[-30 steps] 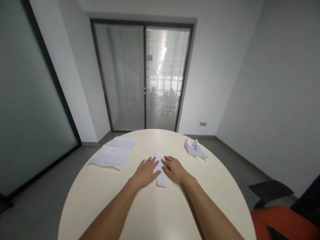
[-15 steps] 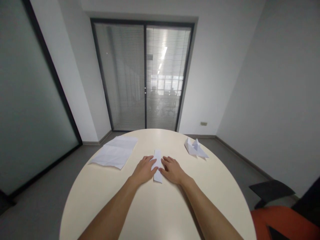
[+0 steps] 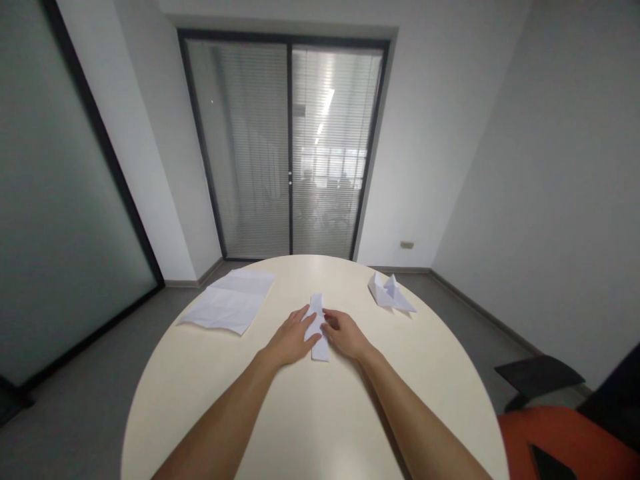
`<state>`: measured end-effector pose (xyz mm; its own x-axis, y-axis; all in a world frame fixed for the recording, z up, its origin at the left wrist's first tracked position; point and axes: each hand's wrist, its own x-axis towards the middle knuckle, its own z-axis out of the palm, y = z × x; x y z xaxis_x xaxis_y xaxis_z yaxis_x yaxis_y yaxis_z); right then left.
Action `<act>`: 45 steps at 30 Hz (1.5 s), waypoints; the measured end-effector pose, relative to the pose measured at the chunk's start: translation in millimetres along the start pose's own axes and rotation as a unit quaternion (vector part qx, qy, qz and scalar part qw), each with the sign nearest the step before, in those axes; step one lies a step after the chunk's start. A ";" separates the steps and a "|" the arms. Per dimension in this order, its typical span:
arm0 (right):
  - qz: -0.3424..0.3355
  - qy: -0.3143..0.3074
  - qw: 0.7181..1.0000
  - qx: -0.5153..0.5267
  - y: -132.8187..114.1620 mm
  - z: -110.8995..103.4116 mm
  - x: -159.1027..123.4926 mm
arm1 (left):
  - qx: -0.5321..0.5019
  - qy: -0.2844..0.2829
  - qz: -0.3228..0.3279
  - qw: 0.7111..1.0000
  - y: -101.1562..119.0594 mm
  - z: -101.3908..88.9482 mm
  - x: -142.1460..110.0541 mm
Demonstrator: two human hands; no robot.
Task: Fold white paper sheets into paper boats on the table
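Note:
A narrow folded strip of white paper point(image 3: 320, 351) lies lengthwise in front of me on the round cream table point(image 3: 310, 413). My left hand point(image 3: 293, 337) rests over its left side, fingers spread and fingertips pressing on the paper. At the right edge of the strip is my right hand point(image 3: 346, 335), its fingers curled in and closed at the paper's edge. How much paper lies between those fingers is partly hidden.
A creased white sheet point(image 3: 230, 301) lies flat at the table's far left. Folded white paper shapes with upright points point(image 3: 391, 295) stand at the far right. An orange chair point(image 3: 560, 433) with a black armrest point(image 3: 540, 377) is beside the table on the right.
The strip shifted slightly left, then back right, and now sits a little farther up the view. My right fingers have curled in more at its edge. My left hand stays spread on it.

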<state>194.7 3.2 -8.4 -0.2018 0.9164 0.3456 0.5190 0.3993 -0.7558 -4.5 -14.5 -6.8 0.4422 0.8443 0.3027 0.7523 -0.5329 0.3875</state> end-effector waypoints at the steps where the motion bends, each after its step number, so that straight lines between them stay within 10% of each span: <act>1: 0.008 0.001 1.000 0.009 2.1 2.1 0.3 | -0.002 0.001 0.003 1.000 -0.7 0.9 0.2; 21: 0.010 0.134 0.976 0.173 -14.8 -0.8 10.4 | -0.003 0.164 0.015 0.986 12.8 -0.4 7.7; 39: -0.083 0.048 0.977 0.190 -37.0 4.0 3.0 | -0.001 0.183 -0.045 0.982 22.1 -14.7 8.7; 45: -0.074 0.155 0.982 0.079 -34.8 -13.1 4.3 | -0.004 0.193 -0.076 0.978 18.4 -14.6 8.6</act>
<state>186.7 -7.0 26.7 0.0095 0.8054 0.5926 0.3623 0.5496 -0.7528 6.0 -17.9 15.6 0.1073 0.8311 0.5458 0.7902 -0.4044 0.4605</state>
